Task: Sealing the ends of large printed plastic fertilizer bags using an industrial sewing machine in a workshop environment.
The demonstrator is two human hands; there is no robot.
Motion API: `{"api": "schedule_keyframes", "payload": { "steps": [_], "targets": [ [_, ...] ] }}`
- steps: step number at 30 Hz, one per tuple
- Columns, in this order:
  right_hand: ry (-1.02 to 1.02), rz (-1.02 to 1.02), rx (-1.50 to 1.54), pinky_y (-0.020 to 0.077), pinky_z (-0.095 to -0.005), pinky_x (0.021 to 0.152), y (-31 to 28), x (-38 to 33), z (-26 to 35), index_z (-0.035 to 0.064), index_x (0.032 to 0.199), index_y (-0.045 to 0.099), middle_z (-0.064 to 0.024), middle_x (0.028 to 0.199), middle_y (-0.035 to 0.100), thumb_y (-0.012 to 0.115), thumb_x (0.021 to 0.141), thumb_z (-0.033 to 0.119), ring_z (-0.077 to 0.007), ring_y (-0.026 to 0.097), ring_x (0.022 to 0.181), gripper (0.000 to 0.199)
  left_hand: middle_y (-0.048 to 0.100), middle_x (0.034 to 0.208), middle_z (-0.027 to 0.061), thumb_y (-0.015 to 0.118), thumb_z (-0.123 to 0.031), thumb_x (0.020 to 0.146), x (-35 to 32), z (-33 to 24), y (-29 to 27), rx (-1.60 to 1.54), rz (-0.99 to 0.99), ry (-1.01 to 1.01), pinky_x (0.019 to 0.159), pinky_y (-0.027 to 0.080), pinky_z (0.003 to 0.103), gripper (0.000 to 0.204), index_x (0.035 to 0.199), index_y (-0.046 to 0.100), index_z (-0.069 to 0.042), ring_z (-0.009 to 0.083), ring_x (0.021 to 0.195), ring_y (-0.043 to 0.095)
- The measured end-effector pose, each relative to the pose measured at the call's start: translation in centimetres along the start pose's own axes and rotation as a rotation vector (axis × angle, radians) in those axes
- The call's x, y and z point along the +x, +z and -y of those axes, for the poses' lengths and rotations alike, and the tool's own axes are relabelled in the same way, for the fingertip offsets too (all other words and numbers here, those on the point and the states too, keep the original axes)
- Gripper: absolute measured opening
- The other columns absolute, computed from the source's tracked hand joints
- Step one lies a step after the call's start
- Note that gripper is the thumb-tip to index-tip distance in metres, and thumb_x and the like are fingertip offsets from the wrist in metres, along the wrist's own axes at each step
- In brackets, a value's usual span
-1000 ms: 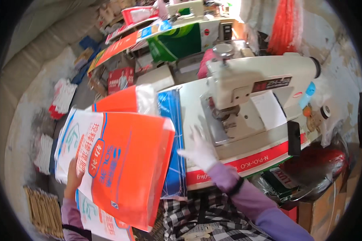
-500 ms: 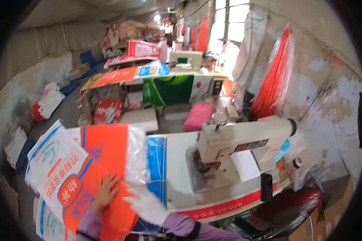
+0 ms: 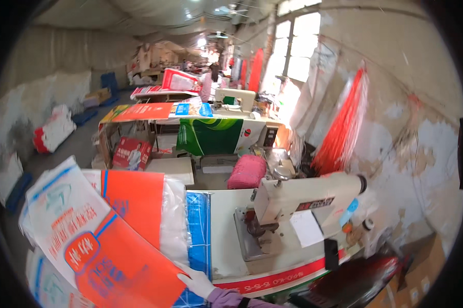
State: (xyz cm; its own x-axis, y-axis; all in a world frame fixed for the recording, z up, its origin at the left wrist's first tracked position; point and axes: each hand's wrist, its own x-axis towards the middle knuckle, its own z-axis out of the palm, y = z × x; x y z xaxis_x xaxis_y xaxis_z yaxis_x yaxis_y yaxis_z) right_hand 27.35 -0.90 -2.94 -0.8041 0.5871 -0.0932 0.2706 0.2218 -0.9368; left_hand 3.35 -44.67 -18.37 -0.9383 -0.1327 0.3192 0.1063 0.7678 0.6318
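Note:
My right hand (image 3: pixel 196 281), in a white glove with bare fingertips, grips the right edge of an orange-and-white printed woven bag (image 3: pixel 134 272). This bag lies aslant over a stack of similar bags (image 3: pixel 134 205) on the left of the sewing table (image 3: pixel 224 215). My left hand is out of sight. Clear plastic liners (image 3: pixel 174 220) stick out along the stack's right side, beside a blue sheet (image 3: pixel 198 231) crossed by pale threads. A cream industrial sewing machine (image 3: pixel 308 197) stands to the right, apart from my hand.
A white paper (image 3: pixel 307 228) and a black phone-like object (image 3: pixel 331 254) lie by the machine. Beyond are a pink bundle (image 3: pixel 247 172), a green printed sheet (image 3: pixel 208 136) and another sewing machine (image 3: pixel 235 97). Red-and-white strands (image 3: pixel 342 123) hang on the right wall. A person (image 3: pixel 211 84) is farther back.
My left hand has left the view. My right hand has moved down and now holds the bag's edge. The top bag has swung slightly, and the head view has tilted upward.

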Motion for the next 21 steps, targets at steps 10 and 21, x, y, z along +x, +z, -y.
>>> {"api": "schedule_keyframes", "payload": {
  "steps": [10,21],
  "targets": [
    [-0.211,0.020,-0.061,0.0462,-0.0380,0.098,6.5,-2.0,1.1,0.0188,0.136,0.053,-0.0164,0.125,0.060,0.051,0.096,0.019,-0.0322,0.059,0.114,0.040,0.058,0.124,0.0184,0.049,-0.023,0.099,-1.4,7.9,-5.4,-0.526,0.116,-0.335,0.087,0.051,0.042,0.038,0.125,0.054,0.004,0.0266,0.108,0.057],
    [-0.281,0.483,-0.130,0.0478,-0.0422,0.091,19.2,-3.5,-2.1,0.0166,0.140,0.047,-0.0230,0.122,0.058,0.052,0.088,0.002,-0.0402,0.058,0.108,0.054,0.061,0.121,0.0097,0.054,-0.025,0.098,-18.7,3.4,-26.6,-1.175,0.022,-0.648,0.099,0.048,0.045,0.035,0.125,0.052,-0.003,0.0265,0.113,0.059]
  ]
}}
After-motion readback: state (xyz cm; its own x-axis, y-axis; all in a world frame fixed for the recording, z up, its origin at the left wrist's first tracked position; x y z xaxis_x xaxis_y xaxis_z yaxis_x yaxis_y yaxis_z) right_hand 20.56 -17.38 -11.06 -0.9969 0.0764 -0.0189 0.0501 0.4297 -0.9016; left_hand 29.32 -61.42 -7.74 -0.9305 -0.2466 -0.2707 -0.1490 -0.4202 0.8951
